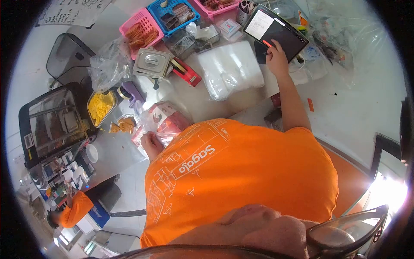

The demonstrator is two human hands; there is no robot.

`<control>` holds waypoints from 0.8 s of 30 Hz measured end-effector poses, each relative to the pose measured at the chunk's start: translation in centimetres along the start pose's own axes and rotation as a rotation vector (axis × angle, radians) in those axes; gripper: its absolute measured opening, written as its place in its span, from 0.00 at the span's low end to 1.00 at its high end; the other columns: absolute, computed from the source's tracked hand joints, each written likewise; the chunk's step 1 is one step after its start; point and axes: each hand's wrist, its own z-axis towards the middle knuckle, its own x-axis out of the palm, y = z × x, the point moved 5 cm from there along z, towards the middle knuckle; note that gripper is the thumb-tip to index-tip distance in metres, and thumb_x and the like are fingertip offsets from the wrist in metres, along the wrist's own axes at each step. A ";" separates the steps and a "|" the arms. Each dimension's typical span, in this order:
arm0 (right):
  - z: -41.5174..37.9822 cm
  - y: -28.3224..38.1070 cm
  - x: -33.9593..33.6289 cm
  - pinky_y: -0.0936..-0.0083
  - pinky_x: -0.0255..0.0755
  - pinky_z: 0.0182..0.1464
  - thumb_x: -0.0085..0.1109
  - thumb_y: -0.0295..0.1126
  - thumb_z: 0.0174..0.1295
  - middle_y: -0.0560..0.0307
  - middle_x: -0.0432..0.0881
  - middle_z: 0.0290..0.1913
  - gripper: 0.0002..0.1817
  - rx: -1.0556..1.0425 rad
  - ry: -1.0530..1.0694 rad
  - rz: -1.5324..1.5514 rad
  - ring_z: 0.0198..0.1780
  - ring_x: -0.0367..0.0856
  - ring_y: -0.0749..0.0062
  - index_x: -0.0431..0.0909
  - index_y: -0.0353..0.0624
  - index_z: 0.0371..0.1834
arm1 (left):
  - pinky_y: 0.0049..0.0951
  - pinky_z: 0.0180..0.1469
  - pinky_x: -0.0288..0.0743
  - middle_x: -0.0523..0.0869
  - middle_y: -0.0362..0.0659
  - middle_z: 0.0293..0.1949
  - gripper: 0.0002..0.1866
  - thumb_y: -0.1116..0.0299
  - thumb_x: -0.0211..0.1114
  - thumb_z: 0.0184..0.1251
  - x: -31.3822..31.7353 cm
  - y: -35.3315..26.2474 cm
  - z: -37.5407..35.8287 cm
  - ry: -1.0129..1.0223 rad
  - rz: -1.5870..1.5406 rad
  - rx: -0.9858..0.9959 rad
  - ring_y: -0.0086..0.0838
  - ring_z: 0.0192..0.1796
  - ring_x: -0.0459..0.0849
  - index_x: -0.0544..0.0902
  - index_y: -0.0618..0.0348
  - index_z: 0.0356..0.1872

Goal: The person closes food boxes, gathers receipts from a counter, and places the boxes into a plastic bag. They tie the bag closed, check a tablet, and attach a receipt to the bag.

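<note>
My left hand [151,143] is closed on a clear plastic bag [161,122] with a red and white printed packet inside. The bag rests at the counter's edge, close against the orange shirt. Beyond it lies a small heap of brown food pieces [126,124], next to a metal tray of yellow shreds [101,108]. My right hand [277,58] reaches forward with its index finger stretched onto the screen of a tablet [278,34]. Nothing is held in it; the other fingers are partly curled. A stack of clear plastic bags [233,69] lies between the two hands.
A lidded metal container [152,63] and red tape dispenser [188,72] stand mid-counter. Behind are a pink basket [141,26] and blue basket [173,17]. A dark glass-fronted case [54,121] is at left. Another person in orange [77,210] works at lower left.
</note>
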 end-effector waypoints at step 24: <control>2.8 -0.7 1.0 0.57 0.77 0.52 0.59 0.26 0.54 0.48 0.70 0.69 0.05 0.160 0.043 -0.047 0.52 0.81 0.46 0.78 0.42 0.34 | 0.43 0.43 0.67 0.77 0.50 0.31 0.03 0.77 0.58 0.65 0.2 0.4 -0.1 -0.039 -0.044 -0.009 0.46 0.38 0.75 0.77 0.62 0.39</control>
